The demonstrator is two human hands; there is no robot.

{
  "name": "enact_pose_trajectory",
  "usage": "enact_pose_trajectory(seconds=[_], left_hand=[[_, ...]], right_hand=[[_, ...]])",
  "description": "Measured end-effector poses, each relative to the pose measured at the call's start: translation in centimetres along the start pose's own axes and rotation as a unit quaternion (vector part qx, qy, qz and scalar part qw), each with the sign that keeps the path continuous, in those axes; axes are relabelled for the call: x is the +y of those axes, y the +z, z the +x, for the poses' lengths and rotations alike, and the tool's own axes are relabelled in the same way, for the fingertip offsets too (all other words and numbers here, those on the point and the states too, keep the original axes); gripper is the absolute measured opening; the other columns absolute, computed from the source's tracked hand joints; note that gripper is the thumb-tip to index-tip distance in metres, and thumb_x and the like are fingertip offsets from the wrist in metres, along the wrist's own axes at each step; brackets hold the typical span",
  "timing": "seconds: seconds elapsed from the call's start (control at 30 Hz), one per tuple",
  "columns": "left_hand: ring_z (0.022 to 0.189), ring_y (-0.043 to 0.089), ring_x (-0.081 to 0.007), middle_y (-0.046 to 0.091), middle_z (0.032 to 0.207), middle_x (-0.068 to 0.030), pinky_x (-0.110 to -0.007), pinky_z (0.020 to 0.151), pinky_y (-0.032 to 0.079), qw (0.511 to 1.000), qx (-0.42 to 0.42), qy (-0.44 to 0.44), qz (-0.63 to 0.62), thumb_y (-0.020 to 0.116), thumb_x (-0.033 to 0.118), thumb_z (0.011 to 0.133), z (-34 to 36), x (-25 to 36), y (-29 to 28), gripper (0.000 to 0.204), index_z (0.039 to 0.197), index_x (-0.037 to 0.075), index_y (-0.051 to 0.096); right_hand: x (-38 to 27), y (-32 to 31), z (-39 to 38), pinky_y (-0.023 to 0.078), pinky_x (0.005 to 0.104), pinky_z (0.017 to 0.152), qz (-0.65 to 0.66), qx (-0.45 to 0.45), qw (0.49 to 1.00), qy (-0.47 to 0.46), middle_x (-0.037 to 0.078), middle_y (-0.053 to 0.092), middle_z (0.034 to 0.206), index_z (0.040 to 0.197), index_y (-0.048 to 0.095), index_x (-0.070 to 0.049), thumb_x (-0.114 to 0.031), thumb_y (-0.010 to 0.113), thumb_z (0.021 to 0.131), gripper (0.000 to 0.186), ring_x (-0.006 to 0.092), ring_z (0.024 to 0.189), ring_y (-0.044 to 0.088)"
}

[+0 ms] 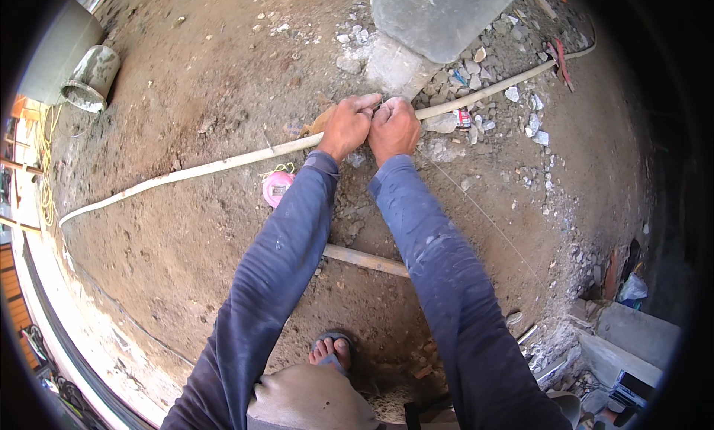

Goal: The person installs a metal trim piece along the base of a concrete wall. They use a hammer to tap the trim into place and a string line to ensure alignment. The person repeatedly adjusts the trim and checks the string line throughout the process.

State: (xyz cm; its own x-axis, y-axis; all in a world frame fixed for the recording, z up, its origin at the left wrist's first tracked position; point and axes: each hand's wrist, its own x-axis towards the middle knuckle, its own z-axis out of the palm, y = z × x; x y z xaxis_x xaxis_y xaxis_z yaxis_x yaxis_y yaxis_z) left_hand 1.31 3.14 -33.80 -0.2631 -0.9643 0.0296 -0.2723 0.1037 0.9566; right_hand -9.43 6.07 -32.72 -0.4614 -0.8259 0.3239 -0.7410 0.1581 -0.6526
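My left hand (346,126) and my right hand (394,126) meet at the fingertips over the dirt floor, just in front of a pale concrete block (396,67). Both are closed in a pinch. A thin pale string (487,216) runs from beside my right hand toward the lower right. What lies between the fingertips is too small to make out. Behind and beneath my hands passes a long cream-coloured hose (216,167). A round pink reel (278,187) with yellow cord at its top lies left of my left forearm.
A grey slab (439,17) rises beyond the block, with broken stones (535,125) to its right. A wooden stick (366,260) lies between my forearms. A grey bucket (92,76) rests on its side at far left. Concrete pieces (621,352) are piled at lower right.
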Motion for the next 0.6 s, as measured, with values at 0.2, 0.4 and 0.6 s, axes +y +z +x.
enact_pose_trajectory(seconds=[0.2,0.4,0.6], left_hand=[[0.063,0.056,-0.0088,0.071,0.092,-0.0053,-0.026,0.053,0.048,0.990,-0.060,-0.098,-0.082,0.051,0.009,0.100,1.0,2.5,-0.7,0.035,0.131,0.003,0.067],[0.065,0.061,-0.0114,0.073,0.095,-0.0085,-0.028,0.052,0.051,0.986,-0.046,-0.129,-0.097,0.056,0.011,0.098,0.7,3.1,-0.1,0.032,0.126,0.001,0.069],[0.072,0.064,-0.0121,0.074,0.097,-0.0085,-0.027,0.055,0.052,0.987,0.000,-0.133,-0.093,0.061,0.012,0.095,0.4,3.5,-0.1,0.031,0.123,0.001,0.070]], right_hand=[[-0.2,0.7,0.0,0.052,0.0524,0.075,-0.013,0.041,0.999,0.016,0.019,0.068,0.093,0.092,0.065,-0.005,-0.018,0.063,0.086,0.014,0.0407,0.086,0.067],[1.7,-0.7,0.0,0.049,0.0493,0.082,-0.019,0.051,0.996,-0.068,0.014,0.066,0.094,0.094,0.065,-0.007,-0.016,0.065,0.087,0.012,0.0365,0.091,0.063],[3.3,-7.0,-1.5,0.039,0.0494,0.095,-0.150,0.107,0.974,-0.135,0.012,0.060,0.110,0.114,0.062,-0.010,-0.014,0.066,0.088,0.026,0.0316,0.108,0.054]])
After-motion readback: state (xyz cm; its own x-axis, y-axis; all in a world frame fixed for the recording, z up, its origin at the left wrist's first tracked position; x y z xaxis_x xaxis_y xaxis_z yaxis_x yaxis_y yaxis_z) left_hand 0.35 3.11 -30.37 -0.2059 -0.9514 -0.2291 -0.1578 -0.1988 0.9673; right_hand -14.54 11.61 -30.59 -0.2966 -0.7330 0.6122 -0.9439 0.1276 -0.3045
